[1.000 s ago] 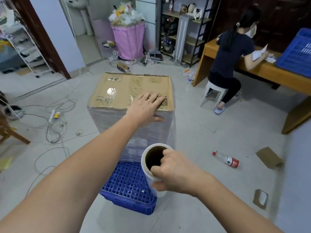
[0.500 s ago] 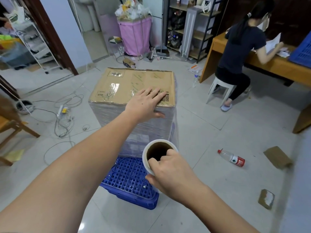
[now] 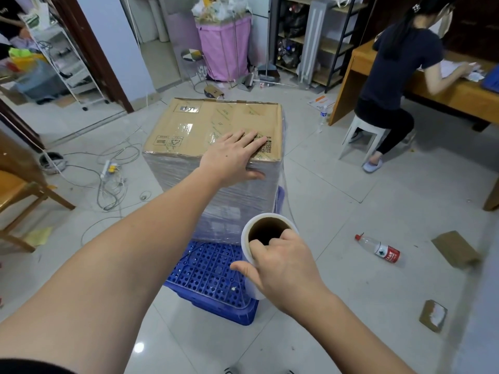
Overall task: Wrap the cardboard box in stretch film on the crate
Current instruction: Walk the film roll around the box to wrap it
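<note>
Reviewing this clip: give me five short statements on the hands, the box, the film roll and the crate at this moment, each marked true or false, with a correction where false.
1. The left hand lies flat on top of the cardboard box. True.
2. The right hand holds the stretch film roll with fingers hooked into its core. True.
3. The box's sides are bare cardboard. False: film already covers the sides; only the top shows bare cardboard.
4. The box stands directly on the floor. False: it stands on a blue crate.
5. The plastic bottle stands upright on the crate. False: it lies on the floor, right of the crate.
</note>
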Action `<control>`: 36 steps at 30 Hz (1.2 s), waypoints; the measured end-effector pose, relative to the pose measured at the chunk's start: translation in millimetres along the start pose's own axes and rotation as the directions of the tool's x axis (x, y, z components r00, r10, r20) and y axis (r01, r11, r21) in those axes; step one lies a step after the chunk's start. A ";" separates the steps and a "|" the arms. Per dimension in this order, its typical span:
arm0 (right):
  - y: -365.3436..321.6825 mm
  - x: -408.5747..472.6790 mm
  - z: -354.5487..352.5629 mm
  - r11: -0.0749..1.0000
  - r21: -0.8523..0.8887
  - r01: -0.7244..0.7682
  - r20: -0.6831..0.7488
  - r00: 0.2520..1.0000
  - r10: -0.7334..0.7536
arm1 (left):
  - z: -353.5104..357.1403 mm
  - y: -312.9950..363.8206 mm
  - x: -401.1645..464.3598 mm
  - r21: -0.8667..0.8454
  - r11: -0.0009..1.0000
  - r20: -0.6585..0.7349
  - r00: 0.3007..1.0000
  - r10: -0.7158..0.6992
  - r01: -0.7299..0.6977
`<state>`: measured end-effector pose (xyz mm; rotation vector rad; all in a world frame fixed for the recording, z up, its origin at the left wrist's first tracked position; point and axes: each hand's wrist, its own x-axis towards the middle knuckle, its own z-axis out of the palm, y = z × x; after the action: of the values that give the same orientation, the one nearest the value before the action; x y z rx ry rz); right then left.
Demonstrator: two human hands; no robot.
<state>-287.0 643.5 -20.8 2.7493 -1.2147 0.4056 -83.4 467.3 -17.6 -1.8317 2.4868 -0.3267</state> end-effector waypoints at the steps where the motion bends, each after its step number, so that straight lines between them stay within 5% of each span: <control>1: 0.3 -0.8 -0.8 1.000 0.006 -0.004 -0.003 1.000 0.004 | 0.3 0.1 -0.2 -0.004 1.000 0.002 1.000 0.001 -0.001; 12: -20.5 10.7 -18.7 0.999 0.041 -0.024 0.211 0.977 0.015 | 4.5 -2.5 1.3 -0.035 0.999 -0.047 0.999 0.011 -0.013; 17: -55.3 23.0 -28.2 0.977 -0.068 -0.205 0.252 0.944 0.215 | 10.2 -8.1 0.2 -0.150 0.988 -0.079 0.997 0.021 -0.032; 20: -77.3 42.7 -20.3 0.901 -0.134 -0.412 0.267 0.861 0.433 | 7.7 -16.6 1.0 -0.279 0.952 -0.107 0.989 0.101 -0.127; 24: -94.9 62.3 -10.1 0.821 -0.191 -0.538 0.246 0.783 0.571 | -8.6 -45.9 -4.4 -0.595 0.755 -0.169 0.961 0.219 -0.277; 30: -108.6 80.1 -9.7 0.746 -0.167 -0.645 0.331 0.676 0.659 | 1.2 -133.6 -24.1 -0.265 0.871 -0.034 0.907 0.420 -0.414; 36: -113.6 94.8 0.9 0.689 -0.293 -0.663 0.185 0.667 0.722 | 24.1 -150.5 -29.6 -0.226 0.928 0.022 0.950 0.310 -0.297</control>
<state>-141.9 652.6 6.3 2.1016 -2.2462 -0.0896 70.8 449.2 -15.4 -1.4523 2.8046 0.0163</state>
